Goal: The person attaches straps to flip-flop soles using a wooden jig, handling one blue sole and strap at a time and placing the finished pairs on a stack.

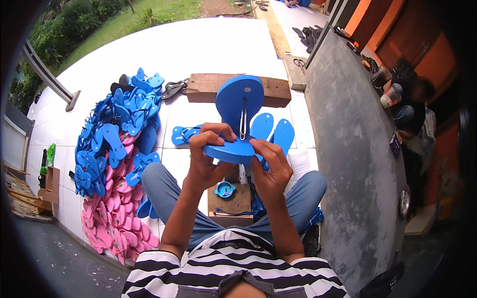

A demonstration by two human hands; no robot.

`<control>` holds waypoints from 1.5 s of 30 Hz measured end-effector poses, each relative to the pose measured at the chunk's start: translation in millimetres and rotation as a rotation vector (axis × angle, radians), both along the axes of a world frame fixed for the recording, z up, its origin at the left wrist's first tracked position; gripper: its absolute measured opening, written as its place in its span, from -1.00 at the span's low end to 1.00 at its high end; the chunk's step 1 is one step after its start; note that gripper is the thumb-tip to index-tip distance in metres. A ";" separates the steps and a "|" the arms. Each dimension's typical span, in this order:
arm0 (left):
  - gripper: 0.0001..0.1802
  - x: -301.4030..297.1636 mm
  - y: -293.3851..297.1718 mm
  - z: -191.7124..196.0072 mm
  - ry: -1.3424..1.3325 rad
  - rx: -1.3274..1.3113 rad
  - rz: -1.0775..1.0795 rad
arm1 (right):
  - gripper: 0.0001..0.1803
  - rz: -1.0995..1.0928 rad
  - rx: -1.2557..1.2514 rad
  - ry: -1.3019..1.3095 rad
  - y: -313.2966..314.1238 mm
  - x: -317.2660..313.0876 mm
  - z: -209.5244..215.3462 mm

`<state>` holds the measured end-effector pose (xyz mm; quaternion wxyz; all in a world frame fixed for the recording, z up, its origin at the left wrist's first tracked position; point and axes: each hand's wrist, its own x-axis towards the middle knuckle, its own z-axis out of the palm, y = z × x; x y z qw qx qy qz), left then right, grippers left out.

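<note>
Both my hands are on a blue flip-flop sole (pixel 239 92), held up in front of me and bent so that its far end stands upright. My left hand (pixel 206 154) grips the near end from the left, fingers on top and thumb beneath. From the right, my right hand (pixel 271 166) pinches the same end by its edge. A thin, pale metal loop (pixel 243 119) stands upright at the bend; how it is fixed at its lower end is hidden. Beyond the sole lie blue flip-flop soles (pixel 280 136) to the right and blue flip-flops (pixel 185 134) to the left.
At my left lie heaps of blue flip-flops (pixel 113 139) and pink flip-flops (pixel 112 213). A wooden beam (pixel 203 87) crosses the tiles ahead. Between my legs, a small blue dish (pixel 225 189) sits on a wooden block (pixel 238 198). Another person (pixel 405 111) sits far right, past a grey ledge (pixel 348 149).
</note>
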<state>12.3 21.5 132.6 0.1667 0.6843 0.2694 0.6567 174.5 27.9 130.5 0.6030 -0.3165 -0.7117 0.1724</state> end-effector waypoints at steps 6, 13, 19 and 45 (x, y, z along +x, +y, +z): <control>-0.30 15.5 3.3 18.1 -0.239 -0.240 0.073 | -0.76 -0.029 -0.097 0.148 5.0 -11.4 1.4; -0.18 18.4 60.2 39.4 0.160 -0.183 0.721 | -0.86 -0.130 -0.289 0.185 58.5 -38.5 -2.5; -0.76 -12.9 7.3 -9.7 0.069 -0.187 0.449 | -0.38 -0.043 -0.610 0.139 11.9 -54.3 -73.4; -0.83 52.4 -29.1 -48.8 0.407 -0.112 0.750 | -0.77 0.070 -0.485 0.142 -2.1 -16.0 -15.0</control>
